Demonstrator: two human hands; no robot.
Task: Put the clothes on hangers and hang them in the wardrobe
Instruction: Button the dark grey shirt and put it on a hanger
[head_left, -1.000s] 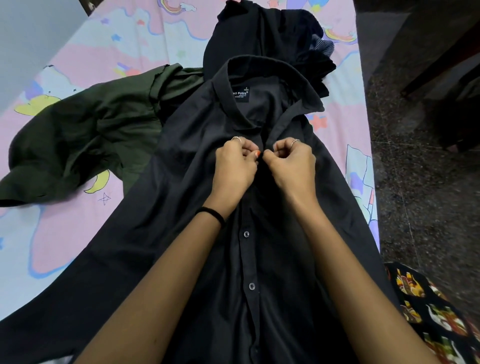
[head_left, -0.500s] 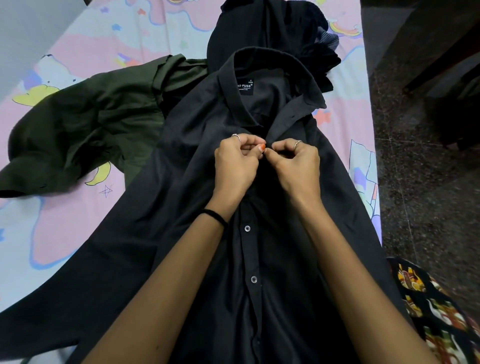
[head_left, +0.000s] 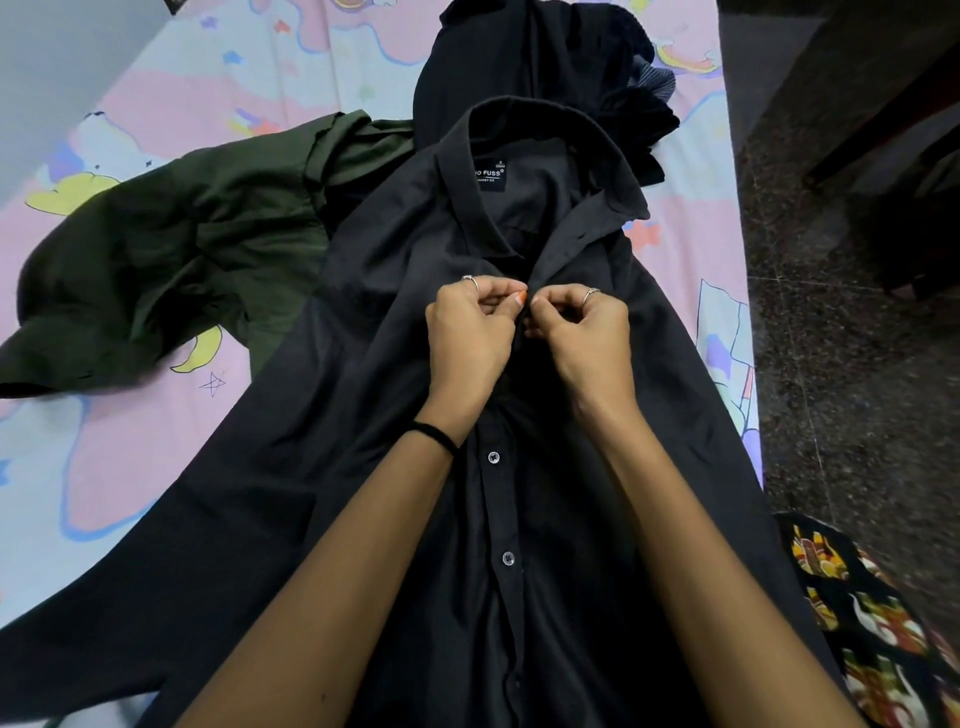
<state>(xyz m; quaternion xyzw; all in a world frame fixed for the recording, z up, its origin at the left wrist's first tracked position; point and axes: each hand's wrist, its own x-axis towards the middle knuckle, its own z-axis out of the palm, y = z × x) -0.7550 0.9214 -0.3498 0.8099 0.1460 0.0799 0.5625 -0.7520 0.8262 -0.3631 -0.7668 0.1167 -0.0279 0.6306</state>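
A: Centre of the frame, the black shirt (head_left: 395, 467) lies face up on the bed (head_left: 130, 467), collar toward the top. Both hands are on its placket just below the collar: the left hand (head_left: 470, 338) and the right hand (head_left: 584, 332), fingers curled, each pinching a front edge, knuckles almost touching.

B: So which step, by your read?

A: Working a top button, I'd say. Whether it's going in or coming out, I can't tell, because the fingers cover it. Two buttons lower down look fastened.

B: And next?

A: A hanger, and none is in sight. No wardrobe either.

B: Anything else waiting?

A: A green garment (head_left: 171, 270) at the left, partly under the shirt, and a dark heap (head_left: 545, 67) at top centre, too bunched to identify. The shirt's hem runs off the bottom edge.
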